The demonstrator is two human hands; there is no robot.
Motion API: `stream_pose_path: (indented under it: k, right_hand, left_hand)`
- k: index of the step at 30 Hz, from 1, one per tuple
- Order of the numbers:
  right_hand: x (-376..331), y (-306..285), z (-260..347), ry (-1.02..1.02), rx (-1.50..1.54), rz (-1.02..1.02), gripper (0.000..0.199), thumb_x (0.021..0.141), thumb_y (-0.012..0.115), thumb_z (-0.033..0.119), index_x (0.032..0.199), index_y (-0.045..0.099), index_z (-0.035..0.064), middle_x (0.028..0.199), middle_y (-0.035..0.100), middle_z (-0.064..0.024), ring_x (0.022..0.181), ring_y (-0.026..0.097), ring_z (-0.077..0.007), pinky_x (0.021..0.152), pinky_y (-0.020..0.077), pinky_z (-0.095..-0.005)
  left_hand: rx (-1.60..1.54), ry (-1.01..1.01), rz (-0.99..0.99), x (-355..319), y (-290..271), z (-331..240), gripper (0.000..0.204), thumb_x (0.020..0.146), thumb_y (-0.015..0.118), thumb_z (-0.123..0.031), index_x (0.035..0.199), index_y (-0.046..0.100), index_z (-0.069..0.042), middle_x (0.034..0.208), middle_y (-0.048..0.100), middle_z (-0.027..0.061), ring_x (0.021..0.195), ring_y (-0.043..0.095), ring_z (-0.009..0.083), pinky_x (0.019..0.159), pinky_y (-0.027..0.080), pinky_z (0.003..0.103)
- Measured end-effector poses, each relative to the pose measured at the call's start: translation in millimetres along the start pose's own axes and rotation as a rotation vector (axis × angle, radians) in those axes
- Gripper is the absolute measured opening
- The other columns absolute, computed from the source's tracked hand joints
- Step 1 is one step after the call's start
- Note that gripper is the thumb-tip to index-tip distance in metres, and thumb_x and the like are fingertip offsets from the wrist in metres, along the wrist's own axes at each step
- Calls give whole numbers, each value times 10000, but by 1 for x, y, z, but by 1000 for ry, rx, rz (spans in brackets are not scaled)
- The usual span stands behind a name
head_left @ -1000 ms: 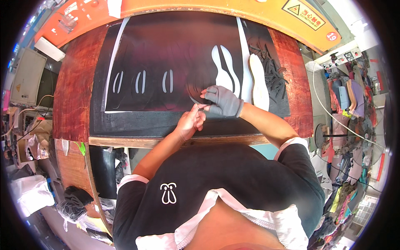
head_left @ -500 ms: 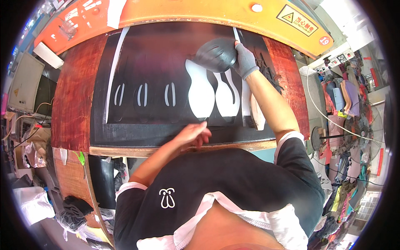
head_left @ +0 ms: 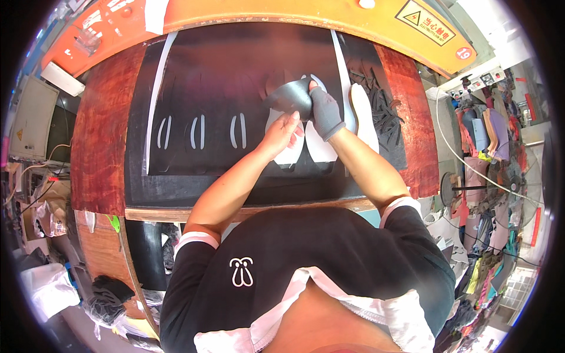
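leftmost, slit pairs (head_left: 195, 131) in a black sheet (head_left: 212, 65), material around them seemingly not yet lifted; left hand (head_left: 282, 136) loosely curled at the lower edge of a bent black cutout (head_left: 290, 97), cannot tell whether pinching; cutout raised above two white sole-shaped openings (head_left: 321, 147), apparently already emptied; gloved right hand (head_left: 328, 112) pinching the cutout's right end; farther right, yellow warning label (head_left: 425, 22) with legible lettering.

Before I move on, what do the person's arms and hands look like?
The left hand is bare. The right hand wears a grey glove that leaves the thumb tip exposed. Both forearms are bare, with no cables seen on them. The short black sleeves end in pale trim.
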State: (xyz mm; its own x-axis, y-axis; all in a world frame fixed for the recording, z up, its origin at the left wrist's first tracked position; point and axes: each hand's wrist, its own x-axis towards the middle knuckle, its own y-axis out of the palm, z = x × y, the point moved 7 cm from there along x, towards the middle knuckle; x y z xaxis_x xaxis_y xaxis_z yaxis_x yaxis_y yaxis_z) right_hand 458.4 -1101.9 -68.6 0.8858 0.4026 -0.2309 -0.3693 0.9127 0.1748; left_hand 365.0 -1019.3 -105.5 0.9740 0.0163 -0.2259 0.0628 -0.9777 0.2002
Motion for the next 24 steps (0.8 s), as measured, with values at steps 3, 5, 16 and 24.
stream_pose_path:
  k: [3,5,16,24]
  right_hand:
    - [9,-7,1,3,92,-79,414,929,529,399,1091,584,23,967,606,-74,840,595,-161,668,511,-322]
    - [19,-13,7,-15,189,-146,340,938,541,355,1096,569,56,989,594,-69,836,608,-185,701,531,-356]
    - [102,-25,262,-729,230,39,317,984,459,307,1029,595,24,880,626,-76,794,595,-185,715,488,-318]
    - [-24,95,86,-1152,-1089,223,111,880,502,186,872,578,107,796,574,-108,735,581,-321,668,476,-417]
  left_hand:
    - [-1,91,-30,1,0,7,446,988,386,-443,1036,511,-18,820,595,94,592,526,116,517,464,257]
    - [35,161,-12,-2,2,7,343,1011,373,-330,941,522,-29,776,588,84,558,514,110,492,447,257]
    - [-139,-276,-54,-48,-5,34,286,980,450,-321,916,538,-57,720,590,63,516,537,120,461,480,278]
    - [-586,-519,-137,-165,-34,77,405,951,497,-451,1093,495,-72,900,625,78,653,581,159,571,500,326]
